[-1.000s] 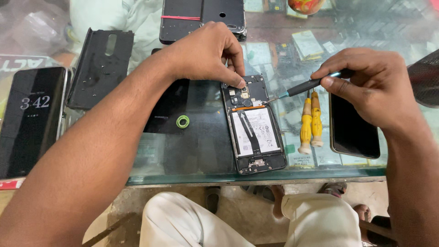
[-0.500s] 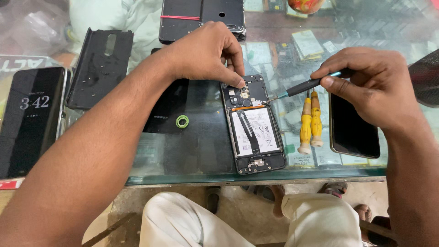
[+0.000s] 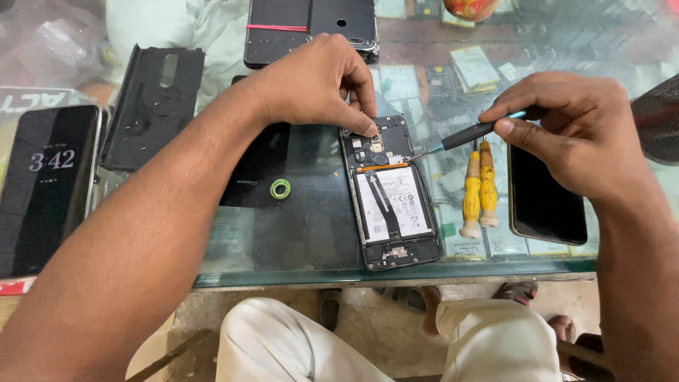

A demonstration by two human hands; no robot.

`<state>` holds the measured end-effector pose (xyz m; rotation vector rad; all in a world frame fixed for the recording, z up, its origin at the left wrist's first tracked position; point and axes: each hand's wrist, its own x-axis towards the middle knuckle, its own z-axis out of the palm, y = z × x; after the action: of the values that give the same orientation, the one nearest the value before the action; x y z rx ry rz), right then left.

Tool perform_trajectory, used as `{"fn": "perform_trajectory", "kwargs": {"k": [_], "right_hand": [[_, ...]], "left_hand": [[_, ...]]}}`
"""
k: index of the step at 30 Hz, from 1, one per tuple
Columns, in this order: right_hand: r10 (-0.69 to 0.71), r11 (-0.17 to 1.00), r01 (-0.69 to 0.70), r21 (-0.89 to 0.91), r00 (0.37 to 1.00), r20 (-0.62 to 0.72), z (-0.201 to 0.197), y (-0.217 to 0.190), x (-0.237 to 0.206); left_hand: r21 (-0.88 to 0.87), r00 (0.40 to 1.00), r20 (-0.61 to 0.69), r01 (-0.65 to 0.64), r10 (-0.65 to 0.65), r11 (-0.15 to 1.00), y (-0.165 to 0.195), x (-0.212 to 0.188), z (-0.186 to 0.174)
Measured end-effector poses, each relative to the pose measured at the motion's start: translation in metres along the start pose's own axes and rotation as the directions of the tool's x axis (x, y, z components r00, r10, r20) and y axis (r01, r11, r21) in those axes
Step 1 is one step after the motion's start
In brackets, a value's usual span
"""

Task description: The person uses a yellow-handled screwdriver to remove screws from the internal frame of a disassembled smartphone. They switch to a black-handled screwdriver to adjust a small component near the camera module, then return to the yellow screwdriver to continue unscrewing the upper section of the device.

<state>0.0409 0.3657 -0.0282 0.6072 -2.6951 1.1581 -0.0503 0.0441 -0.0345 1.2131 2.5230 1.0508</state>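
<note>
Far left on the glass counter [image 3: 304,272]: a dark phone [image 3: 46,187] with its screen lit, lying flat. Just right of it, a black back cover [image 3: 152,106], tilted, wet-looking. Further right, a small green ring [image 3: 281,189] on a black mat [image 3: 311,205]. At the far edge, a black phone with a red band [image 3: 304,28]. Left hand [image 3: 315,85] curled over the far end of the opened phone [image 3: 389,194], fingertips pressed on its top-left corner, holding it down. Opened phone lying face down near the middle, white battery exposed, near end close to the counter's edge. Right hand [image 3: 573,134] pinching a black-handled screwdriver [image 3: 470,133], tip touching the phone's upper right side. Just right of the phone, two yellow screwdrivers [image 3: 479,187] side by side. Under the right hand, another dark phone [image 3: 544,205].
</note>
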Motion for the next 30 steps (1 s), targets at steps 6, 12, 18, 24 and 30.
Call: {"fn": "perform_trajectory", "kwargs": {"k": [6,12,18,24,30], "right_hand": [[-0.057,0.998,0.056,0.041,0.998,0.002,0.0007,-0.0018,0.0002],[-0.013,1.0,0.013,0.014,1.0,-0.001,0.0,-0.0012,0.0],[-0.054,0.998,0.054,0.017,0.998,-0.009,-0.0015,0.0007,0.0003],[-0.016,1.0,0.016,-0.009,1.0,-0.023,-0.0013,-0.0006,0.0001],[-0.068,0.997,0.067,0.029,0.998,0.003,-0.0008,-0.0009,0.0016]], "left_hand": [[-0.005,1.0,-0.003,-0.02,0.02,1.0,-0.0005,-0.0003,0.0001],[0.021,1.0,0.001,0.016,-0.016,1.0,0.0009,0.0003,0.0006],[0.027,1.0,-0.006,0.016,-0.016,0.999,0.0016,0.0007,0.0006],[0.018,1.0,-0.005,0.021,-0.02,1.0,0.0012,0.0006,0.0007],[0.019,1.0,-0.008,0.009,-0.009,1.0,0.0004,0.0001,0.0]]}}
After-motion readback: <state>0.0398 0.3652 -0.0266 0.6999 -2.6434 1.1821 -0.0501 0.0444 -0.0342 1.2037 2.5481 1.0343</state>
